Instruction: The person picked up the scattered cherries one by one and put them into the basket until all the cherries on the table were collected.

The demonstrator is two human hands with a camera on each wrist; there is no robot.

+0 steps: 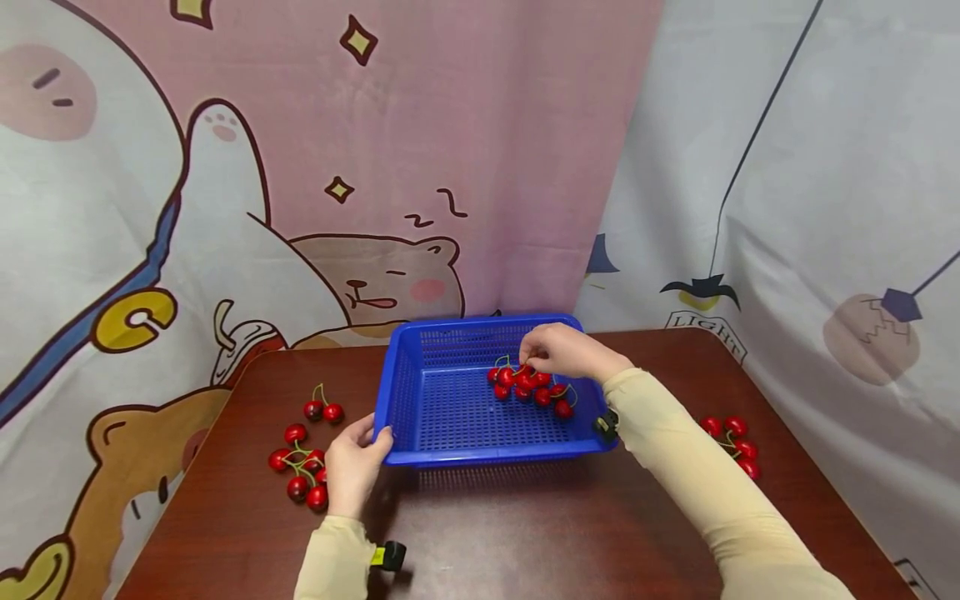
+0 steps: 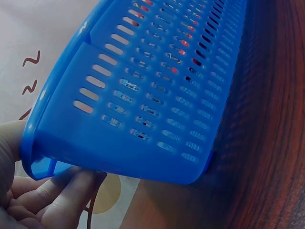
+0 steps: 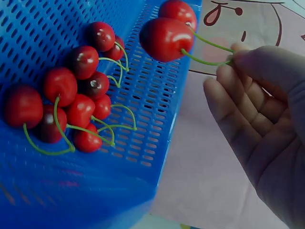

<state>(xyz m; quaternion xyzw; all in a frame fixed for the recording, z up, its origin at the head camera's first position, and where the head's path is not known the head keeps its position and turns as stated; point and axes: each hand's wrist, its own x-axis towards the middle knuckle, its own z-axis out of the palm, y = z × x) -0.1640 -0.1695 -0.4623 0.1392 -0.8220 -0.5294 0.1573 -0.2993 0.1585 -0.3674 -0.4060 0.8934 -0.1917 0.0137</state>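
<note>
My left hand (image 1: 356, 463) grips the left rim of a blue plastic basket (image 1: 480, 458), its thumb over the edge and fingers underneath in the left wrist view. The basket's perforated side (image 2: 119, 109) fills that view. Above the basket's right part, my right hand (image 1: 566, 350) pinches the joined green stems of a pair of red cherries (image 3: 167, 40) between thumb and index finger. The pair hangs over the basket in the right wrist view. Several more cherries (image 3: 78, 109) with green stems lie in a cluster on the basket's slotted floor.
Several cherries (image 1: 297, 487) lie on the brown table (image 1: 495, 542) left of the basket, with another pair (image 1: 323, 411) just behind them. At the right side of the table is one more group of cherries (image 1: 735, 427). A printed curtain (image 1: 510, 167) hangs behind the table.
</note>
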